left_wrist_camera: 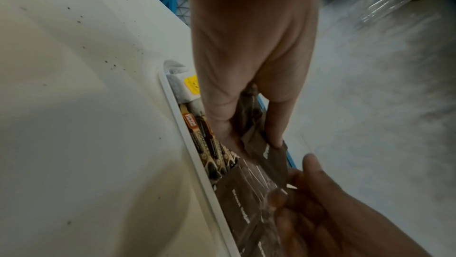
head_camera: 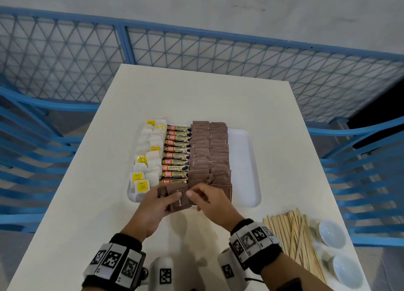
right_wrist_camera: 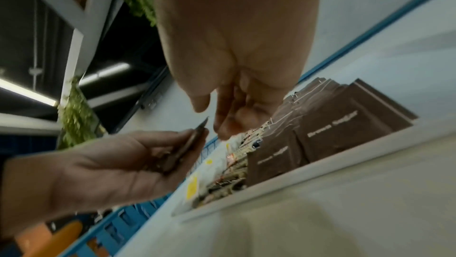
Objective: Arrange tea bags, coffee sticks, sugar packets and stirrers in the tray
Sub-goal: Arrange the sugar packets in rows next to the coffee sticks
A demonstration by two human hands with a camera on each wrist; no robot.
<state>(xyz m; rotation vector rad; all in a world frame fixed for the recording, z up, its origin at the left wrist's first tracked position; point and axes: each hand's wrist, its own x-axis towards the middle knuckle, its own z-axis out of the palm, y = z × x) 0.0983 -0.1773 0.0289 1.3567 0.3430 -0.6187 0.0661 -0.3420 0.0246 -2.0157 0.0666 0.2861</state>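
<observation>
From my head the light is even and bright, my hands' shadows soft on the white table point(head_camera: 91, 203), the blue fence point(head_camera: 196, 50) bowed by the wide lens, while both wrist views are dim, smeared, and my palms loom unfocused up close.

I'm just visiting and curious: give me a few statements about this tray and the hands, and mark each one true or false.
1. The left hand holds a small stack of brown sugar packets. True.
2. The wooden stirrers already lie in the tray. False: they lie on the table, right of the hands.
3. The coffee sticks lie in a column between the tea bags and the brown packets in the tray. True.
4. The right hand rests on the two white bowls. False: it is at the left hand's packets, over the tray's near edge.
5. The tray's right side is bare. True.
</observation>
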